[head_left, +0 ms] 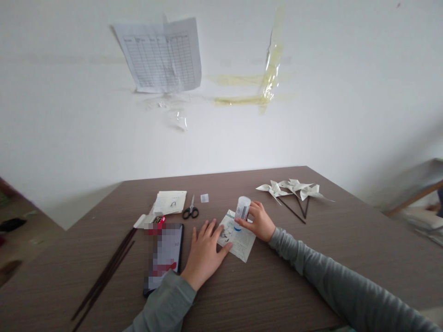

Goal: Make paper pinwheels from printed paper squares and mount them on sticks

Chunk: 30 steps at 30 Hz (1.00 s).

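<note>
A square of printed paper (245,246) with crease lines lies in front of me, one corner pointing towards me. My left hand (205,251) is spread flat, its thumb and fingertips on the paper's left edge. Above the paper, my right hand (260,221) grips a stubby white glue stick (242,208) with a printed label. The tube is nearly upright, and its blue lower end is at the paper; whether it touches I cannot tell.
Left of my hands lie a phone (168,253), black-handled scissors (190,211), a stack of paper squares (170,202) and several dark sticks (105,272). A small white square (204,198) sits farther back. Paper pinwheels (294,186) on sticks rest at the back right, near the wall.
</note>
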### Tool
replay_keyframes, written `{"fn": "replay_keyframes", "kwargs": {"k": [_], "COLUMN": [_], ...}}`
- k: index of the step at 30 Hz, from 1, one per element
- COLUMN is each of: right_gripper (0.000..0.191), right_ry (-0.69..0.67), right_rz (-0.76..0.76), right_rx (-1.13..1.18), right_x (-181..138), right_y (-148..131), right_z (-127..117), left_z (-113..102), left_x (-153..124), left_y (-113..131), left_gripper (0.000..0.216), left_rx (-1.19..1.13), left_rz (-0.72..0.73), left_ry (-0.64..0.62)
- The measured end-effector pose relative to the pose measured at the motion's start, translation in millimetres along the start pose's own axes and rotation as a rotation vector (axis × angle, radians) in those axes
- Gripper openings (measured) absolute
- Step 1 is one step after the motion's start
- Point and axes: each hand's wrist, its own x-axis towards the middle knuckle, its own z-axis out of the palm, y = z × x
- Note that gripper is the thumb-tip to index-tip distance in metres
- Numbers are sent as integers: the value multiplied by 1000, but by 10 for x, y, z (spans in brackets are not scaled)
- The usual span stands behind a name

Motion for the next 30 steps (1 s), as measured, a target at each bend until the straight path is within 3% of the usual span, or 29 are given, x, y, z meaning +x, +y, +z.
{"fn": "replay_keyframes", "kwargs": {"k": [14,30], "right_gripper": [43,38], "right_ry": [-40,-44], "right_rz": [-60,-61], "right_rx": [-29,-34], "right_x": [-11,-32], "right_y": [-54,-92], "right_z": [-8,-37], "left_z": [-125,-78], "left_x": [0,6], "left_y": [85,75], "left_gripper": [61,58], "left_rx": [29,-5], "left_rz": [-45,-38], "left_ry": [-73,-30]}}
